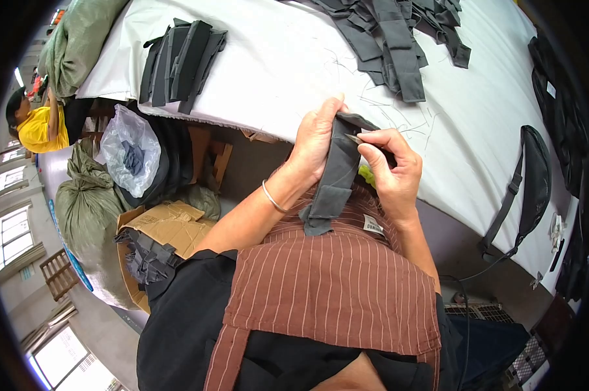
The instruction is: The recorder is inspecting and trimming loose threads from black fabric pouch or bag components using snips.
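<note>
My left hand (pixel 314 140) is closed on a dark grey fabric strip (pixel 336 166), thumb toward its upper end. The strip hangs down in front of my striped apron, with a folded flap near its lower end. My right hand (pixel 395 169) pinches a small pointed tool (pixel 353 137). Its metal tip meets the strip near the upper part, and most of the tool is hidden in my fingers, so its exact kind does not show. Both hands are at the near edge of the white-covered table (pixel 268 78).
Grey strips lie in a bundle (pixel 182 64) and a larger pile (pixel 389 45). Loose threads litter the cover. A black waist bag (pixel 534 186) lies right. Below left are a lined bin (pixel 131 150), an open carton (pixel 167 225) and sacks (pixel 89 215). A person in yellow (pixel 43 127) is farther off.
</note>
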The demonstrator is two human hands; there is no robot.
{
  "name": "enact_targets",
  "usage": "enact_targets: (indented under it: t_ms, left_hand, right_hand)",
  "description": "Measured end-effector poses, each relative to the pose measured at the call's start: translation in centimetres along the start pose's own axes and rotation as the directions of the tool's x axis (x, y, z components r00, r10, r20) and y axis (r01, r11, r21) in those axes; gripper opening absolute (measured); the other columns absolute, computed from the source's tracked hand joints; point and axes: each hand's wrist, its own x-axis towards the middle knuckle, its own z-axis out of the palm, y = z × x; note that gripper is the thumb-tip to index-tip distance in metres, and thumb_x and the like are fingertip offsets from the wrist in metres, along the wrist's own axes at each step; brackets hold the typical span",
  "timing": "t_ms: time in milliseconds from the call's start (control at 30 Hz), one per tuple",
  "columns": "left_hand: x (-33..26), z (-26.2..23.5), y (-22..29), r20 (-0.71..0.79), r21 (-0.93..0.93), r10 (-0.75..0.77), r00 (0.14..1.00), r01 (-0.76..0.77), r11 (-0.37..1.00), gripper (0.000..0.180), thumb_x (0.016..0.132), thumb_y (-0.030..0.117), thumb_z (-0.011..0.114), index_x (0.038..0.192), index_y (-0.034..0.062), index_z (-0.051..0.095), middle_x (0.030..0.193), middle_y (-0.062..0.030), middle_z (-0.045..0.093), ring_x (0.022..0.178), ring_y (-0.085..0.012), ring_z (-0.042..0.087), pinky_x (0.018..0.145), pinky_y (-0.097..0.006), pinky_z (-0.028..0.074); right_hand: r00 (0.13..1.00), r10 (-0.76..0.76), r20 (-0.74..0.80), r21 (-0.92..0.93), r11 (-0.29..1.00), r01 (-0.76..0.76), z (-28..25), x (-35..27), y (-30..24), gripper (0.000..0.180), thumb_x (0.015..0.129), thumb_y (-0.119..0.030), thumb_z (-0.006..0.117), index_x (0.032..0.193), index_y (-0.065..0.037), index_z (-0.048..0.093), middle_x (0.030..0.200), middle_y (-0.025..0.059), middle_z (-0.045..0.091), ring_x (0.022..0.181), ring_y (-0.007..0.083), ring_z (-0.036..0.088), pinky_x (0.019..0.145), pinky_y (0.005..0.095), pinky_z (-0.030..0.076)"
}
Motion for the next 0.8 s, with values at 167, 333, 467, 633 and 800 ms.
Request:
enact_targets:
  t_ms: [167, 333, 467, 633, 800]
  left_hand:
    - [0.3, -0.4, 0.1, 0.042, 0.077, 0.045, 0.998, -0.048, 0.996, 0.032, 0.093, 0.036, 0.061, 0.079, 0.0077, 0.059, 0.07, 0.0013, 0.056, 0.059, -0.0062, 0.051, 0.054, -0.021, 0.043]
    - [-0.3, 0.5, 0.3, 0.062, 0.26, 0.179, 0.982, -0.189, 0.947, 0.033, 0.095, 0.034, 0.06, 0.076, 0.0077, 0.057, 0.067, 0.0047, 0.051, 0.059, -0.0027, 0.045, 0.052, -0.019, 0.038]
    - [-0.6, 1.0, 0.7, 0.012, 0.332, 0.149, 0.989, -0.144, 0.932, 0.035, 0.096, 0.034, 0.059, 0.073, 0.0077, 0.055, 0.065, 0.0061, 0.048, 0.058, -0.0021, 0.042, 0.05, -0.019, 0.035]
    - [-0.2, 0.0, 2.0, 0.223, 0.415, 0.041, 0.974, -0.133, 0.9, 0.028, 0.095, 0.032, 0.06, 0.088, 0.0051, 0.061, 0.076, 0.0039, 0.053, 0.068, -0.0024, 0.045, 0.059, -0.019, 0.038]
    - [-1.2, -1.9, 3.7, 0.454, 0.479, -0.23, 0.861, -0.018, 0.877, 0.048, 0.092, 0.023, 0.064, 0.131, 0.0039, 0.046, 0.103, -0.0025, 0.057, 0.096, -0.0111, 0.054, 0.081, -0.025, 0.046]
  right_hand:
    - [1.0, 0.009, 0.024, 0.081, 0.997, -0.011, 0.2, 0.1, 0.1, 0.014, 0.08, -0.004, 0.072, 0.093, -0.002, 0.067, 0.083, 0.0065, 0.068, 0.068, 0.0118, 0.062, 0.063, 0.024, 0.049]
    - [0.995, -0.072, 0.065, -0.147, 0.986, 0.081, 0.9, 0.1, 0.1, 0.024, 0.077, 0.001, 0.073, 0.099, -0.001, 0.065, 0.082, 0.004, 0.064, 0.073, 0.0098, 0.058, 0.068, 0.0215, 0.047]
    - [0.976, -0.199, 0.086, -0.315, 0.924, 0.216, 1.1, 0.6, -0.1, 0.013, 0.074, 0.001, 0.066, 0.085, -0.003, 0.06, 0.073, 0.0089, 0.059, 0.06, 0.0257, 0.058, 0.054, 0.0329, 0.045]
    - [0.982, -0.161, 0.095, -0.203, 0.963, 0.177, 1.0, 0.7, 0.2, 0.007, 0.08, 0.0, 0.062, 0.085, -0.002, 0.057, 0.072, 0.0107, 0.058, 0.059, 0.0271, 0.056, 0.055, 0.0331, 0.043]
    - [1.0, -0.016, 0.023, -0.042, 0.999, 0.017, 0.3, 0.8, 0.2, 0.004, 0.086, 0.0, 0.06, 0.086, 0.0, 0.056, 0.068, 0.0081, 0.055, 0.057, 0.0166, 0.049, 0.055, 0.0289, 0.041]
